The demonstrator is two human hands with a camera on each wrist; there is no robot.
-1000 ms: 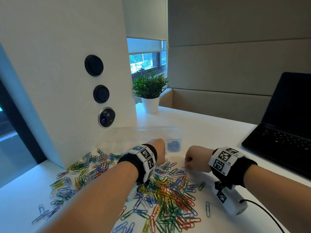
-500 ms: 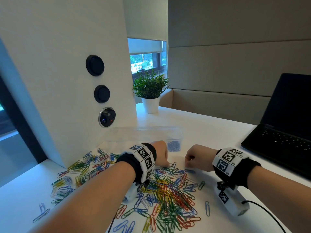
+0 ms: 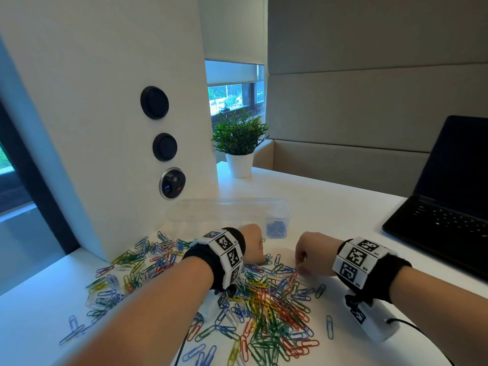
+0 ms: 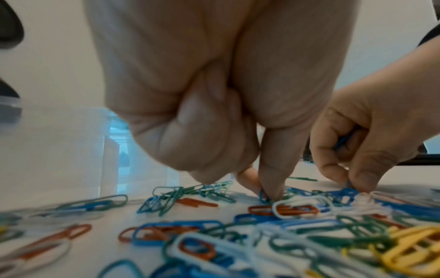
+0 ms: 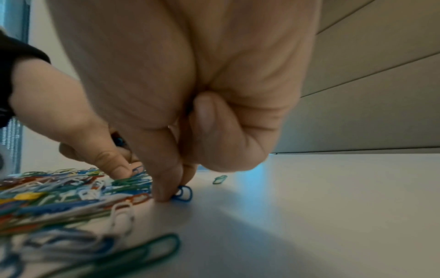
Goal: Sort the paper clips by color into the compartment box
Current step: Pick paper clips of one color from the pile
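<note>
A heap of paper clips [image 3: 264, 299] in blue, green, red, yellow and white covers the white table [image 3: 343, 207]. Behind it lies a clear compartment box [image 3: 232, 212], with blue clips [image 3: 276, 229] in its right end compartment. My left hand [image 3: 253, 244] is at the heap's far edge; its thumb and forefinger [image 4: 266, 193] pinch a blue clip [image 4: 262, 196] on the table. My right hand [image 3: 310, 253] is just right of it, fingers curled, and pinches another blue clip [image 5: 184, 193] against the table. More blue clips show inside both curled palms.
A white partition [image 3: 105, 128] with round sockets stands left of the box. A potted plant [image 3: 239, 143] is at the back. An open black laptop [image 3: 449, 207] sits at the right. Stray clips [image 3: 329, 326] lie around the heap.
My left hand has dipped slightly toward the clips at the heap's far edge. My right hand has stayed at almost the same spot.
</note>
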